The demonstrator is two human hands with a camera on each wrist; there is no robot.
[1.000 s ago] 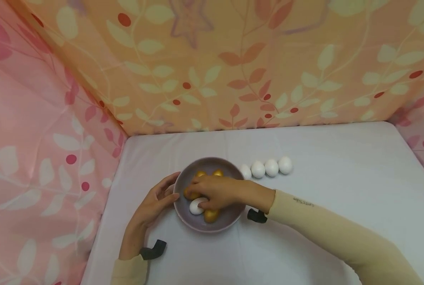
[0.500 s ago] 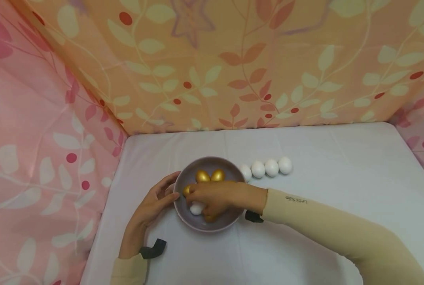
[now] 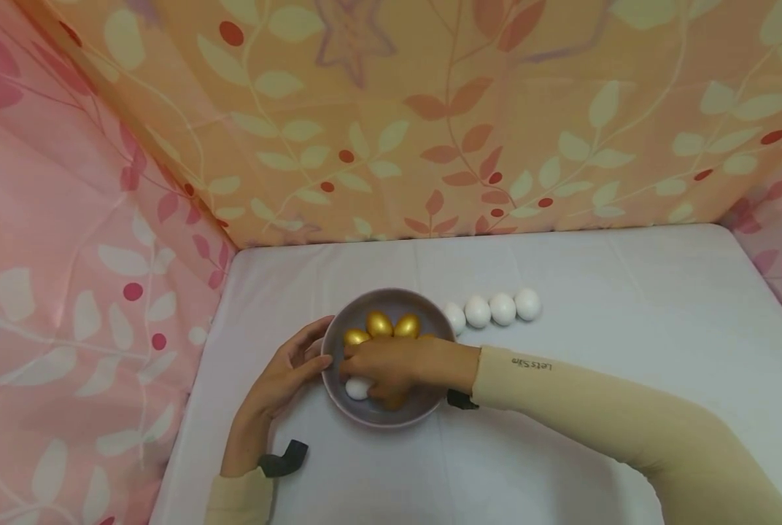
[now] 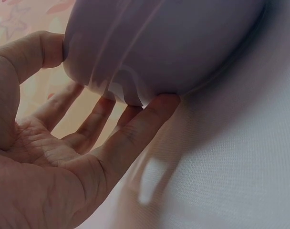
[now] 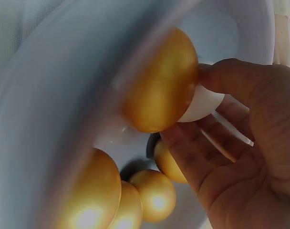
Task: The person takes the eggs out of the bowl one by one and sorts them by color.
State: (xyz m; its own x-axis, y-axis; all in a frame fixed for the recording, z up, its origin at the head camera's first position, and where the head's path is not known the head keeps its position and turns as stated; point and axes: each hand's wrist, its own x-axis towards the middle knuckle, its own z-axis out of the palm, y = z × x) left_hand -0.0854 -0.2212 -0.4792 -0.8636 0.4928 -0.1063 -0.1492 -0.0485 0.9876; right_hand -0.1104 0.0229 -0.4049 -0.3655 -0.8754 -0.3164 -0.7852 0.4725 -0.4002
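Observation:
A grey-purple bowl (image 3: 391, 421) stands on the white cloth, holding several golden eggs (image 3: 379, 324) and one white egg (image 3: 358, 388). My left hand (image 3: 286, 375) lies against the bowl's left side. In the left wrist view, its spread fingers (image 4: 128, 138) touch the outer wall, with the thumb up at the rim. Inside the bowl, my right hand (image 3: 391, 367) has its thumb and fingers round the white egg. The right wrist view shows that white egg (image 5: 203, 105) partly behind a golden egg (image 5: 161, 83), which sits right at the thumb and index fingertips.
Several more white eggs (image 3: 502, 309) form a row on the white-clothed table (image 3: 594, 292), reaching right from the bowl's back right side. Leaf-patterned cloth (image 3: 378, 131) hangs behind the table and at both sides. A dark strap piece (image 3: 284, 459) shows at the left wrist.
My right hand has shifted slightly left and nearer within the bowl. The white egg has moved a little left, and several golden eggs have shifted. The left hand stays in place.

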